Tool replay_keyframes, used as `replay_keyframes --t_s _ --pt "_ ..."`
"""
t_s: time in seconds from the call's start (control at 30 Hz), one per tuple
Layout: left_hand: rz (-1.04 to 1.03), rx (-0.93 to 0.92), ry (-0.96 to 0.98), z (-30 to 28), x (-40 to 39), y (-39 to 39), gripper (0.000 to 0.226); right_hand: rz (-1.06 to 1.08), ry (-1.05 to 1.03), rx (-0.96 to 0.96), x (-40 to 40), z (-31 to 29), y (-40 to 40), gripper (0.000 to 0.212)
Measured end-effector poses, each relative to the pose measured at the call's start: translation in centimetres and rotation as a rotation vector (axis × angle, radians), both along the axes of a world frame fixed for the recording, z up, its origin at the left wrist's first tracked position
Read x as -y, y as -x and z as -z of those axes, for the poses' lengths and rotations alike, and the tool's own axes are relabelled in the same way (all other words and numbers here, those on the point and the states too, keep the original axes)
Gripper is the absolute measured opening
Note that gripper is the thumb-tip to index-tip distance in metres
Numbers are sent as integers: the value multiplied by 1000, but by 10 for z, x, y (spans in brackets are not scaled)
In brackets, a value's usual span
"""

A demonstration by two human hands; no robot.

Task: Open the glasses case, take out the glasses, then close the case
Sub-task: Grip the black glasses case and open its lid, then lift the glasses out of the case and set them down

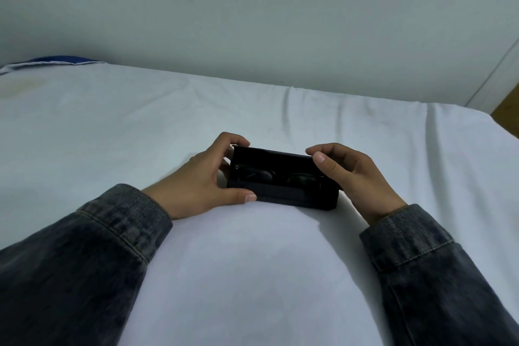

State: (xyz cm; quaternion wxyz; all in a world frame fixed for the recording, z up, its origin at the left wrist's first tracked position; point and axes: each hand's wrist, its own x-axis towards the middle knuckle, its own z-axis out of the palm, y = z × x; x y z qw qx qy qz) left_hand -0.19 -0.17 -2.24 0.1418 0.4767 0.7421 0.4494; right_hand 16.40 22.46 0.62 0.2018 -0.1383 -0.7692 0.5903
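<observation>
Both hands' fingers (238,140) grip the open glasses case (283,191) at its ends.

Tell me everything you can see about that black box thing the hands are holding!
The glasses case is a long, black, matte box lying flat on the white sheet. Its lid is lifted open toward the wall, and dark glasses lie inside. The left hand grips its left end and the right hand its right end.

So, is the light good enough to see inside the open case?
Head view: dim, cool, even light, no glare. The black glasses case interior is very dark, so the glasses show only as faint lens outlines. Wide-angle distortion bends the bed edge.
</observation>
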Motion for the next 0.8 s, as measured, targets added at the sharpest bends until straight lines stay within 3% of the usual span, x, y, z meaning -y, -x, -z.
replay_keyframes --t_s 0.4,0.8 --pt "21 14 -68 2 -4 -1 96 95 171 11 -3 2 4 44" --pt "34 -1 -78 0 -3 -2 90 155 250 6 -2 0 5 41"
